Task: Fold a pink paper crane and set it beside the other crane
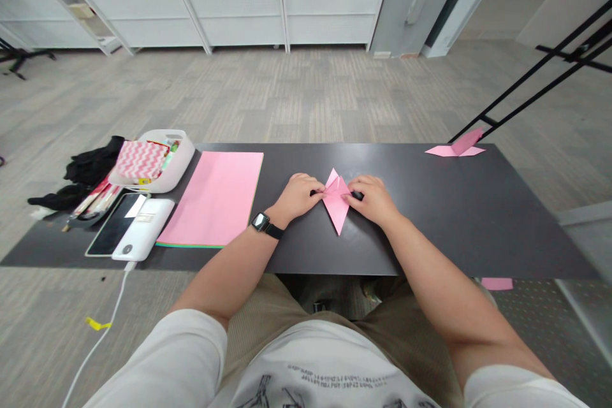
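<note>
Pinching from both sides, my left grip [299, 196] and right grip [373, 199] grasp a folded pink origami piece [337, 204] between thumbs and fingers. It is over the dark surface [430, 217], to the right of the pink paper stack [215, 197]. Its outline is kite-like: one long tapered point aims toward me, a shorter peak points away, and creased flaps meet between them. The surface shows between stack and piece, and stretches well to the stack's right, where a winged pink paper figure [460, 148] sits by the far edge. Left of the stack, close together, are a white basket [184, 166], a smartphone [112, 229] and a white power bank [146, 226].
</note>
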Tool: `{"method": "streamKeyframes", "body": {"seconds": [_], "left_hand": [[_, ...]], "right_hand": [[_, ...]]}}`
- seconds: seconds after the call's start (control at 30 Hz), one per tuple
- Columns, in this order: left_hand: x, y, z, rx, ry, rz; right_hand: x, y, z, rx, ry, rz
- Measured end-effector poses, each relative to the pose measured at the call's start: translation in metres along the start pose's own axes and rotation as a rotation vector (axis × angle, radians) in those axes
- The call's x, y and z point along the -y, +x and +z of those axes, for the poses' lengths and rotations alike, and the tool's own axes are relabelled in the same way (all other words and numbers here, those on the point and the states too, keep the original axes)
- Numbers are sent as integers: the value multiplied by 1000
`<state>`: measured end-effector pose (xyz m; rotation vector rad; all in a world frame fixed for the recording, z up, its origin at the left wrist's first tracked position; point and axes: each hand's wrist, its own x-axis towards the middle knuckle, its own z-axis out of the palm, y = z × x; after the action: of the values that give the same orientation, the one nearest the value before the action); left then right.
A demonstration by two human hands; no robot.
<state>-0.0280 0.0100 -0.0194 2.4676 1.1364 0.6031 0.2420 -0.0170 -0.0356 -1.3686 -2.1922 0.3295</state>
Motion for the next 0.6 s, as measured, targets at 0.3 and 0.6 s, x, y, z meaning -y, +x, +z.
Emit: {"method": "streamKeyframes", "body": {"seconds": [0.3, 0.6], "left_hand": [[-8, -1, -7, -48, -17, 26], [-15, -1, -9, -76, -6, 82]], "right_hand": [[9, 0, -6, -23, 8, -62], [16, 1, -7, -63, 34, -82]]}}
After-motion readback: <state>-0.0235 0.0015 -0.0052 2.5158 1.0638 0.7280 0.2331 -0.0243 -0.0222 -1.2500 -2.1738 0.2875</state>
